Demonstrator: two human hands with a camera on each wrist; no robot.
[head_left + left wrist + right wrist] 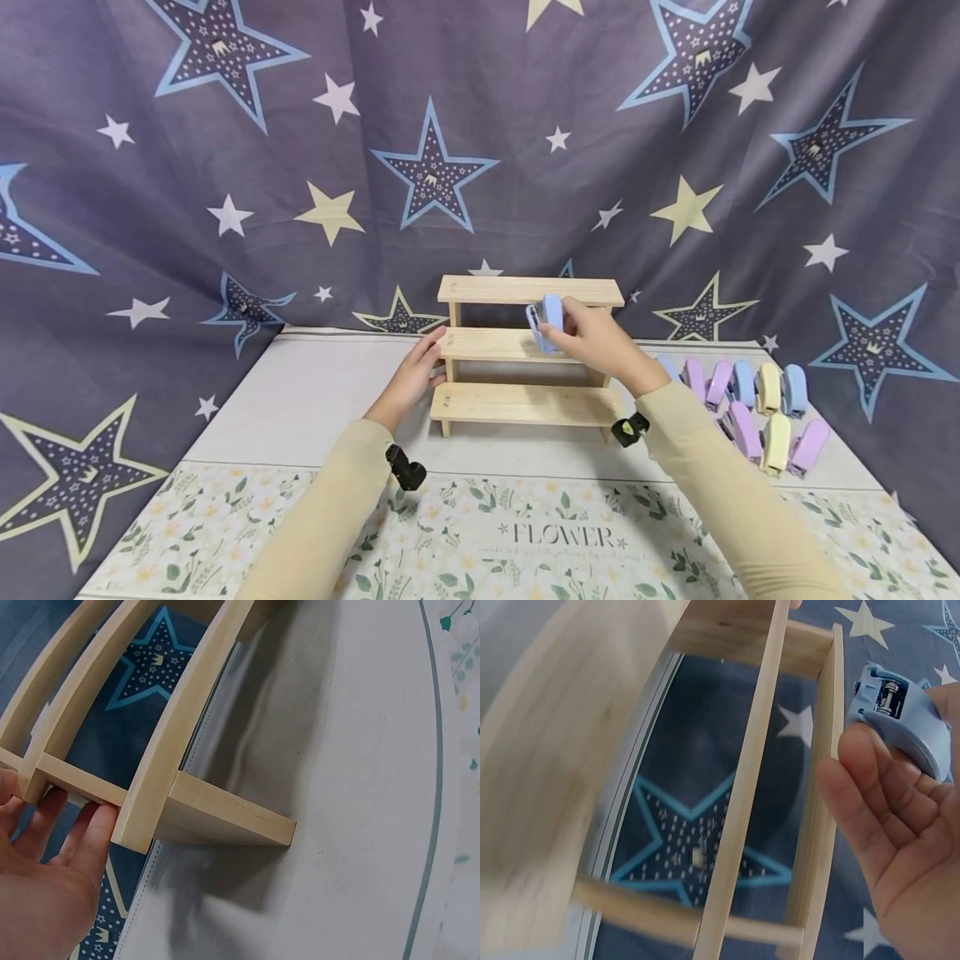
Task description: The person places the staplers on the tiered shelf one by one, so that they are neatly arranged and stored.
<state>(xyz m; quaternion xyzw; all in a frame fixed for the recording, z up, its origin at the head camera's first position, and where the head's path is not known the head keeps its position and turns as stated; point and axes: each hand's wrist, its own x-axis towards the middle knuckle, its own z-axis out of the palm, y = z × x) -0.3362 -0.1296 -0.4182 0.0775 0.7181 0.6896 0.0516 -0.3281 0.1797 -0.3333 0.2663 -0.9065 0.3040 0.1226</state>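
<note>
My right hand [603,340] grips a light blue stapler [550,321] above the middle step of a three-tier wooden stand [517,402]. In the right wrist view the stapler [904,716] shows its metal mechanism, with thumb and fingers around its body. My left hand [414,375] holds the stand's left side at the middle step. Seen in the left wrist view, the left hand [56,870] has its fingers curled under the side of the wooden frame [142,802].
Several purple, blue and yellow staplers [777,442] stand in rows on the right of the table. A floral cloth [562,575] printed FLOWER covers the near part of the white table [315,392]. A dark curtain with stars [517,192] hangs close behind the stand.
</note>
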